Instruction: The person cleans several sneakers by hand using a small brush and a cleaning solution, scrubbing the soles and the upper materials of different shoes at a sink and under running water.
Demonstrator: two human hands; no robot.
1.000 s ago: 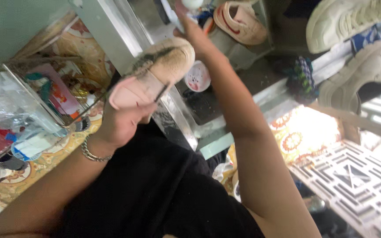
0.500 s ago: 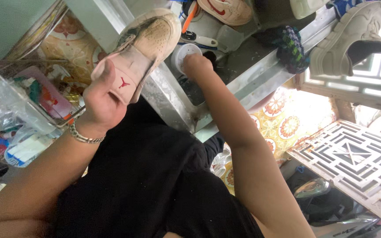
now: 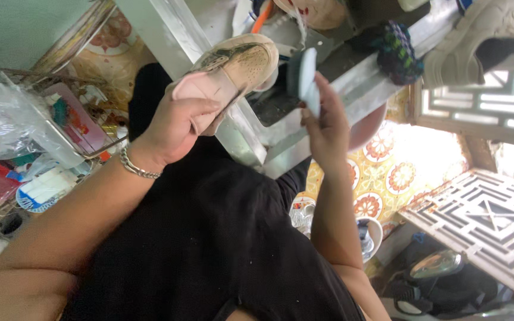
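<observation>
Head view: left hand (image 3: 174, 128) grips dirty pink-and-cream shoe (image 3: 233, 68) by heel, raised over metal sink (image 3: 281, 134). Right hand (image 3: 328, 128), at tub half a second ago, now lifted, clasping round scrub pad (image 3: 304, 77) beside toe; scrubbing looks imminent.

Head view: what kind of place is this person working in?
Probably a home washing spot used for cleaning shoes. The left hand holds a dirty pink and cream sneaker over a metal sink, the right hand holds a scrub brush, and another sneaker sits on the ledge.
</observation>
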